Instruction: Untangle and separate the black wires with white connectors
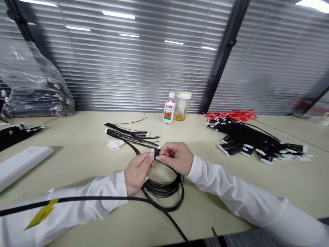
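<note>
Near the middle of the table, my left hand (138, 169) pinches a small white connector (152, 154) between thumb and fingers. My right hand (177, 157) is closed on thin black wires (157, 152) just to the right of that connector, its fingertips almost touching my left thumb. Below both hands lies a coil of black cable (164, 188), partly hidden by my left hand. Just beyond, more black wires with white connectors (131, 133) lie spread out, with a crumpled white piece (115, 144) beside them.
A labelled bottle (169, 109) and a lidded cup (182, 106) stand at the back. Black cable bundles (252, 137) and red cables (233, 115) lie right. At left are a plastic bag (36, 82), a white box (24, 164) and dark bundles. A black cable (102, 198) crosses the foreground.
</note>
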{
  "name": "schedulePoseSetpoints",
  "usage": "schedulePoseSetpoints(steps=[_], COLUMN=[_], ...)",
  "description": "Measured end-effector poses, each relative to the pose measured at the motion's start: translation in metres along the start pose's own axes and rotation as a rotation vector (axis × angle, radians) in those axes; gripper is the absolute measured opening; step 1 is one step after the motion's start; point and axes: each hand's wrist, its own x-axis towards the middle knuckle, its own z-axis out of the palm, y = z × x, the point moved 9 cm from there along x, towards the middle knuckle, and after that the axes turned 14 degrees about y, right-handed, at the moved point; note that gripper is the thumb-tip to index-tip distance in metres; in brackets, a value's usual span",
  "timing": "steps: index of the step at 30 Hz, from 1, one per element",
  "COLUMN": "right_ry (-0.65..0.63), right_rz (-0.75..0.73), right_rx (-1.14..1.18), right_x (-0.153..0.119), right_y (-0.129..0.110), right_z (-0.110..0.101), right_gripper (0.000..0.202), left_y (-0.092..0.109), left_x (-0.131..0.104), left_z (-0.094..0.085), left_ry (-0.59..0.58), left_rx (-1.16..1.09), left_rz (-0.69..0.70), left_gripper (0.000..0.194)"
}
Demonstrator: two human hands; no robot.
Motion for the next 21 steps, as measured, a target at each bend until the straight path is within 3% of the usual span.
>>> schedulePoseSetpoints(steps=[3,6,7,9,11,13,15,18,21], right_ry=[0.146,-0.018,-0.068,-0.102,-0.075,-0.034,0.05,0.236,0.293], right_rz=[-0.189,-0.241,-0.213,-0.14,-0.046,0.086,0.21,0.247,0.277], right_rx=[-0.108,-0.162,-0.169,-0.141,-0.044,0.078,0.13,-0.009,-0.409], right_x=[-0.003,-0.011,-0.012,-0.011,-0.003,0.008,0.021,0.043,0.055], right_y=[-0.014,-0.008,-0.001,0.013,0.023,0.034,0.045,0.058,0.078], right_z=[-0.016,0.0,0.006,0.011,0.009,-0.001,-0.026,-0.096,-0.172], right_gripper=[0.049,0.091,0.091,0.065,0.037,0.026,0.028,0.035,0.037], left_y=[0.0,0.001,0.0,-0.001,-0.005,-0.009,-0.01,-0.006,-0.002], left_x=[0.005,0.008,0.009,0.008,0.004,-0.002,-0.009,-0.016,-0.022], left_z=[-0.012,-0.022,-0.023,-0.019,-0.009,0.002,0.01,0.018,0.02], left_ry=[0.114,0.196,0.198,0.161,0.066,-0.049,-0.157,-0.294,-0.385], left_rx=[-0.035,-0.07,-0.077,-0.089,-0.094,-0.083,-0.066,-0.068,-0.047], left_rz=[-0.033,-0.02,-0.022,-0.044,-0.116,-0.193,-0.229,-0.205,-0.186], left_gripper=[0.041,0.039,0.039,0.038,0.037,0.033,0.027,0.017,0.015])
